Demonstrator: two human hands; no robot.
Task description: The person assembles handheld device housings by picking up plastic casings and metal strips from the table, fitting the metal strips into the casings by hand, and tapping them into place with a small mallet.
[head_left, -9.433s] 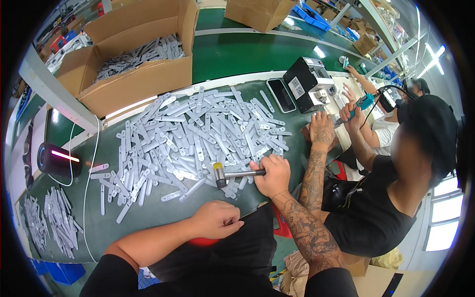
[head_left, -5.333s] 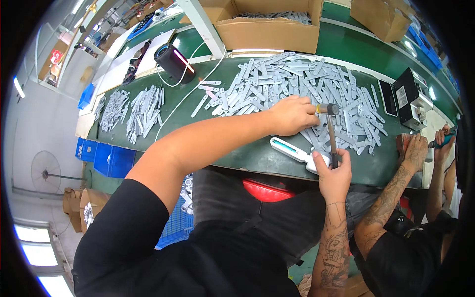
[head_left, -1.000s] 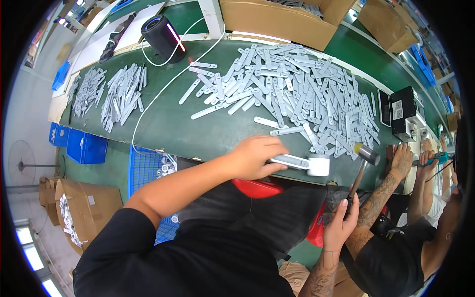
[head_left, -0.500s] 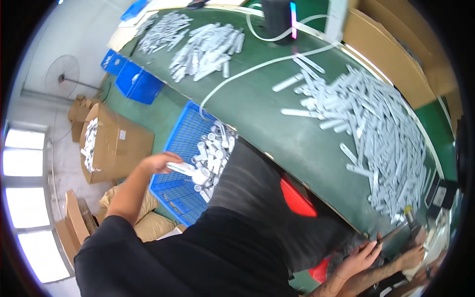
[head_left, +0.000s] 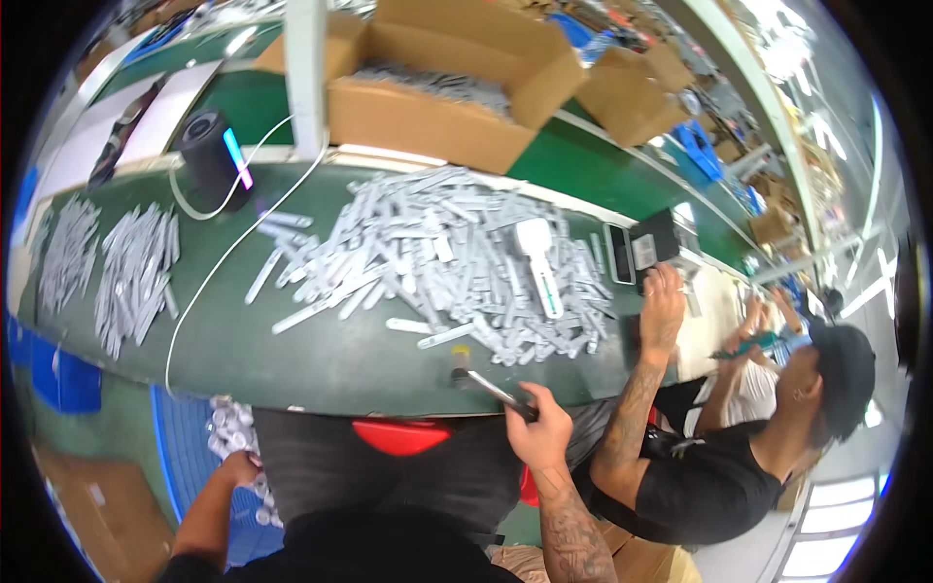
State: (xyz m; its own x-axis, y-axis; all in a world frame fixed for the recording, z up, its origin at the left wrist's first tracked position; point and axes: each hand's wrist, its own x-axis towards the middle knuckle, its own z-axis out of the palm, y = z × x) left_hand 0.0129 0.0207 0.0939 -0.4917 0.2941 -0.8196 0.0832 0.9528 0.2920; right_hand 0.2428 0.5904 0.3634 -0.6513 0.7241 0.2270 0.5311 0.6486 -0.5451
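Looks like we're between pieces here. The right hand is wrapped tight around the handle of a small hammer, whose head rests on the green worktop just short of the big heap of grey strips. The left hand is down off the worktop's near edge at the blue crate, right by the finished pieces in it; can't tell if the fingers are closed on anything. Next I'd guess that hand needs to come back up and pull a fresh strip in front of the hammer.
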